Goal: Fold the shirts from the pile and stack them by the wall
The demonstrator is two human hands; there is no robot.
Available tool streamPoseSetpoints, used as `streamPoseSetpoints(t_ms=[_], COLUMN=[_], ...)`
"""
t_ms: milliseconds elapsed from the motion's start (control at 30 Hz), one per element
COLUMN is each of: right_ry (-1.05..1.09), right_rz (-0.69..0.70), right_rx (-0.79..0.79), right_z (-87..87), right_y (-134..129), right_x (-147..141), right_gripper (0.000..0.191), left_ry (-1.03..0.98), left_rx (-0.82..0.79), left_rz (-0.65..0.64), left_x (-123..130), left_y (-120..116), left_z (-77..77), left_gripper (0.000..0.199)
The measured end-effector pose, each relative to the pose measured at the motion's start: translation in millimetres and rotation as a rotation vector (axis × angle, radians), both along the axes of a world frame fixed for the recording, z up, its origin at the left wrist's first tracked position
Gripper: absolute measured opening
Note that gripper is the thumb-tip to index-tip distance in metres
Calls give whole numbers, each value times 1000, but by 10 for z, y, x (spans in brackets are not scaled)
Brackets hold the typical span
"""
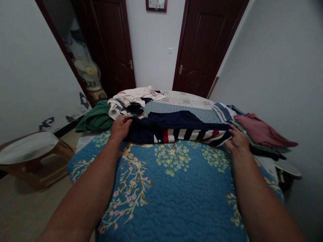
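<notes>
The garment [143, 132] stretches across the worktop [196, 191], its long axis running left to right, the striped part along the near edge toward the right. The left hand [121, 127] has its grip clamped on one end, the right hand [237, 138] on the other. Both ends are partly covered; which is the top cannot be told. The clock [156, 4] is cut off above.
</notes>
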State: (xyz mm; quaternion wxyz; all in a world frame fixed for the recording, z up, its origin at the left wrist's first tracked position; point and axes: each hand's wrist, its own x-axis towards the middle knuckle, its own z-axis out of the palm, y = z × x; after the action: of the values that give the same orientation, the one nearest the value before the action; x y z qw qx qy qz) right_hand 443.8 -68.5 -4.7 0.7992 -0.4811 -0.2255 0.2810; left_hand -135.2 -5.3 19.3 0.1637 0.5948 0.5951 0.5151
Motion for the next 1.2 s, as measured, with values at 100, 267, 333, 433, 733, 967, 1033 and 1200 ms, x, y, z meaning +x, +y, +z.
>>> streamPoseSetpoints(t_ms=[100,267,333,433,733,967,1033,1200], right_ry=[31,38,37,25,-76,-708,-831,-900], right_rz=[1,3,20,33,187,385,437,309], right_rx=[-48,-71,-85,-99,-328,-581,-615,-593], right_z=[7,-23,-34,-53,-181,-109,-56,5], right_y=[10,38,41,39,15,-135,-162,-158], right_x=[-15,-27,-14,25,38,30,9,-60], right_gripper=[38,38,40,42,50,45,46,33], left_ry=[34,-75,-144,-180,-188,-143,-100,48], left_rx=[-27,-146,-195,-235,-326,-427,-427,-346], left_rz=[15,-5,2,11,-122,-237,-216,-132], left_x=[9,61,76,87,119,48,51,85], left_y=[15,23,21,-7,-148,-169,-171,-212], left_z=[-20,-43,-41,-11,110,47,49,152], left_gripper=[34,25,22,18,18,21,19,23])
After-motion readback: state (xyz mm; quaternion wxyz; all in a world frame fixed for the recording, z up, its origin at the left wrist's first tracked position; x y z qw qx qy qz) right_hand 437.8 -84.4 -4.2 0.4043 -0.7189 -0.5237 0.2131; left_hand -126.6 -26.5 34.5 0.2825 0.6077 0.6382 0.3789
